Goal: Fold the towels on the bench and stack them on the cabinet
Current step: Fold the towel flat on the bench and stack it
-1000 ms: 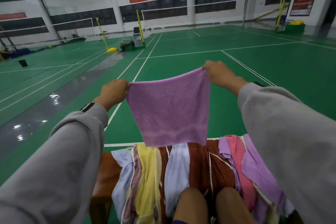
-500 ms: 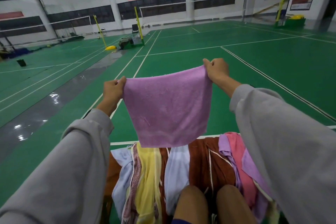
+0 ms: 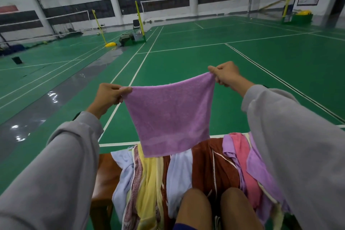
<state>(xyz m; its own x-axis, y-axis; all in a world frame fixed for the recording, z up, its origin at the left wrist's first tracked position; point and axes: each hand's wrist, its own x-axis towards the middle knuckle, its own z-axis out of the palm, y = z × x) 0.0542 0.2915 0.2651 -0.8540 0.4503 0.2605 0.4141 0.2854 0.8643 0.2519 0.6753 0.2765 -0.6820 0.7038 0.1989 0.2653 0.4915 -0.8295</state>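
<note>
A purple towel (image 3: pixel 171 115) hangs in the air in front of me, spread flat. My left hand (image 3: pixel 108 97) pinches its upper left corner and my right hand (image 3: pixel 225 75) pinches its upper right corner. Its lower edge hangs just above a pile of towels (image 3: pixel 186 172) draped over the wooden bench (image 3: pixel 106 173): pale blue, yellow, white, brown, pink and purple ones. My bare knees (image 3: pixel 214 209) show at the bottom, against the pile. No cabinet is in view.
Green badminton courts with white lines stretch ahead. Yellow net posts (image 3: pixel 140 18) and a chair (image 3: pixel 136 24) stand in the distance. A wet grey strip of floor (image 3: pixel 46 102) runs along the left. A small dark bin (image 3: pixel 17 59) stands far left.
The towel stays stretched between both hands. My left hand has dropped a little, so the top edge slopes up to the right. The view has shifted slightly.
</note>
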